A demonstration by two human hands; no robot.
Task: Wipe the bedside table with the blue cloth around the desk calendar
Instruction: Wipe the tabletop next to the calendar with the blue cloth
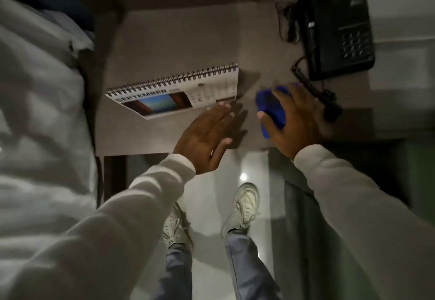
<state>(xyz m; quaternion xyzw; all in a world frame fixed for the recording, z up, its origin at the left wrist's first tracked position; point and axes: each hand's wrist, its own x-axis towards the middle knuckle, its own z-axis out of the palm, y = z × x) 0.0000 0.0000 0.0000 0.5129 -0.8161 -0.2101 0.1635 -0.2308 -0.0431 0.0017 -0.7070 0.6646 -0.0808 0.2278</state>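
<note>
A spiral-bound desk calendar showing September stands on the grey bedside table, left of centre. My left hand hovers flat with fingers apart, its fingertips at the calendar's lower right corner. To the right, my right hand presses down on the folded blue cloth, which lies on the tabletop near the front edge. Part of the cloth is hidden under my palm.
A black telephone with a coiled cord sits at the table's back right, close to the cloth. A bed with white bedding borders the table on the left. Below the table edge are the shiny floor and my shoes.
</note>
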